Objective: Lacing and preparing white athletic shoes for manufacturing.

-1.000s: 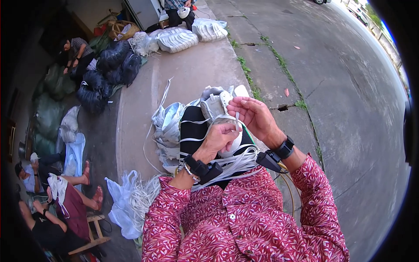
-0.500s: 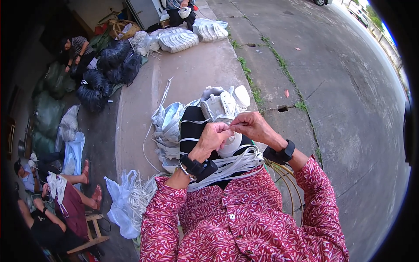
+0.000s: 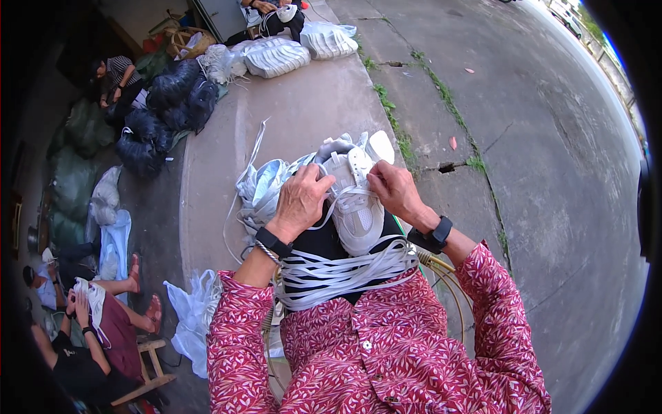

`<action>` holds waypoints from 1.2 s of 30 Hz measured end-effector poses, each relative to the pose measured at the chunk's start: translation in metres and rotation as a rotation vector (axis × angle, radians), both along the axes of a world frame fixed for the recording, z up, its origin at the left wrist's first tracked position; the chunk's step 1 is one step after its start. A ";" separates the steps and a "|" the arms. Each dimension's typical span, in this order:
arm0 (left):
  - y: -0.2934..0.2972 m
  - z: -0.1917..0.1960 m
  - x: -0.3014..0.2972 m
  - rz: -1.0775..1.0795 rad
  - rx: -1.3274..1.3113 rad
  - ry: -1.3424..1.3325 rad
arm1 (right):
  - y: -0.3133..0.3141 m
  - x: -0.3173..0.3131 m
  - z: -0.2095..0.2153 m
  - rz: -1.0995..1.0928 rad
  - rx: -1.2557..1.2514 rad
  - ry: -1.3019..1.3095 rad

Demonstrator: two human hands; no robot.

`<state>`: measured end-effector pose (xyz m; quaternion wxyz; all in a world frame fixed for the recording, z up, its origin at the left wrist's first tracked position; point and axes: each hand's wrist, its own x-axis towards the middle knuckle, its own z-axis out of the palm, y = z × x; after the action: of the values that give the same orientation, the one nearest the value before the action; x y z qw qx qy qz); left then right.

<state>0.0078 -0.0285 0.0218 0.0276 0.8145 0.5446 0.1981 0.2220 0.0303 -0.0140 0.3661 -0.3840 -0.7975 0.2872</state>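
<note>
A white and light grey sneaker [image 3: 359, 224] rests on my black-clad lap, its toe toward me. White shoelace [image 3: 355, 199] runs across the lower eyelets. To the shoe's left, my left hand [image 3: 301, 199] is closed in a pinch on the lace. My right hand [image 3: 398, 191] pinches lace at the shoe's right edge, beside the upper eyelets. The fingertips partly hide the lace ends. Over my thighs lies a bundle of loose white laces [image 3: 345, 274]. Just beyond the sneaker, another white shoe part, perhaps a sole [image 3: 380, 147], stands up.
Left of my knees lie bagged white shoes [image 3: 265, 186]. A light plastic bag [image 3: 189, 324] sits on the ground at lower left. Black bags [image 3: 176, 96] and wrapped shoe stacks [image 3: 276, 56] stand farther off. Several people sit at left and at the back. A wooden stool [image 3: 148, 372] is at lower left.
My hands have parted from close together above the shoe to either side of it, drawing the lace outward. More of the sneaker's toe and the lap laces now shows.
</note>
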 end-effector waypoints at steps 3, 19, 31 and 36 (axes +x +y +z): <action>0.007 0.007 -0.001 -0.053 0.065 0.117 | 0.000 0.001 0.004 0.038 0.189 -0.075; 0.003 0.004 0.036 0.206 -0.081 -0.009 | 0.003 0.002 0.032 0.188 0.079 -0.061; -0.037 0.009 0.078 -0.013 -0.458 -0.746 | 0.034 -0.032 0.088 0.488 0.077 -0.884; -0.004 -0.015 0.050 0.343 -0.410 -0.880 | 0.044 -0.020 0.082 0.574 0.084 -0.858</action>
<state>0.0577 -0.0323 0.0063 0.3803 0.5308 0.6349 0.4130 0.2023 0.0741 0.0684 -0.0724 -0.2180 -0.9599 0.1607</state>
